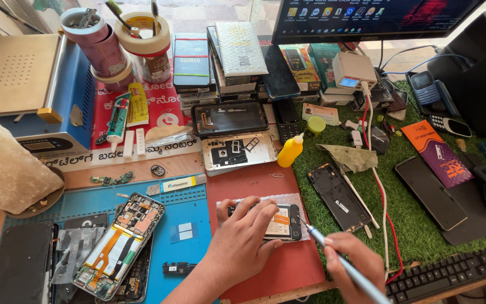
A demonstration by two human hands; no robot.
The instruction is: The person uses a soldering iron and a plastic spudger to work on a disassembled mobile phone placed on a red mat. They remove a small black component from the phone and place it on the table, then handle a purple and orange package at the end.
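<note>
The left hand (247, 236) lay palm-down, fingers spread, pressing the opened phone (277, 221), which ran left-right. The right hand (354, 266) gripped a screwdriver (333, 254), tip pointing far-left at the phone.

Mobile phone repair workshop. Evidence: opened smartphone with exposed battery and circuit boards (120, 245), blue silicone work mat (189, 205), stacked boxed spare parts (237, 56), yellow squeeze bottle (290, 151), all crowding the counter (142, 166).

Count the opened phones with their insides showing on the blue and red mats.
2: an opened phone on the blue mat, another opened phone under the left hand on the red mat. Others may be hidden.
</note>
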